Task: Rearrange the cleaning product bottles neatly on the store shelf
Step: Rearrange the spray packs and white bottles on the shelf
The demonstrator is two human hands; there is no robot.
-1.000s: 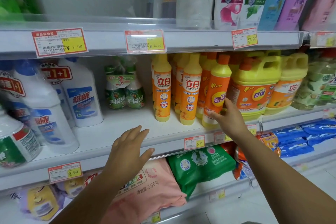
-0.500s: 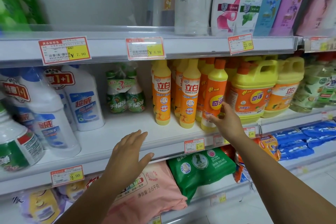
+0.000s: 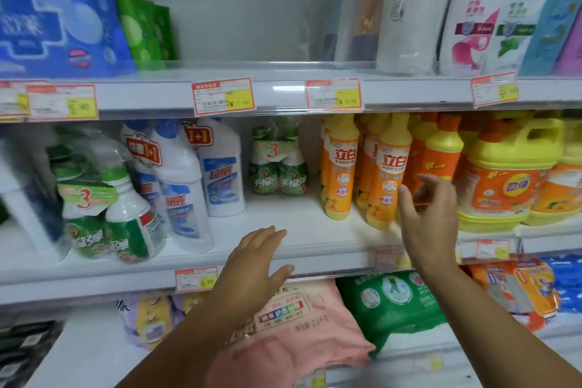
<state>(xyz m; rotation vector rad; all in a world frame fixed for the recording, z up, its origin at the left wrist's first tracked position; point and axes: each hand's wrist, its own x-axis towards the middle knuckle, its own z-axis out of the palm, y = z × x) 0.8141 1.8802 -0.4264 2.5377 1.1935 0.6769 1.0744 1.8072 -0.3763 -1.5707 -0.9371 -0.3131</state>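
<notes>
On the middle shelf (image 3: pixel 302 239) stand orange and yellow dish-soap bottles (image 3: pixel 340 167), with a taller orange bottle (image 3: pixel 441 154) to their right. My right hand (image 3: pixel 428 214) hovers in front of that bottle with fingers spread, holding nothing. My left hand (image 3: pixel 255 258) is flat and open at the shelf's front edge, over a bare stretch. A green twin pack of small bottles (image 3: pixel 278 164) sits at the back. White toilet-cleaner bottles (image 3: pixel 185 186) and a wrapped green spray pack (image 3: pixel 110 208) stand on the left.
Large yellow jugs (image 3: pixel 510 173) fill the right of the shelf. Shampoo bottles (image 3: pixel 485 9) and blue and green packs (image 3: pixel 59 22) sit on the shelf above. Pink (image 3: pixel 293 334) and green (image 3: pixel 396 299) detergent bags lie below. Price tags (image 3: pixel 222 96) line the shelf edges.
The view has swung left and up, so more of the left shelf shows. My right hand has come off the orange bottle and opened. My left hand stays open near the shelf edge.
</notes>
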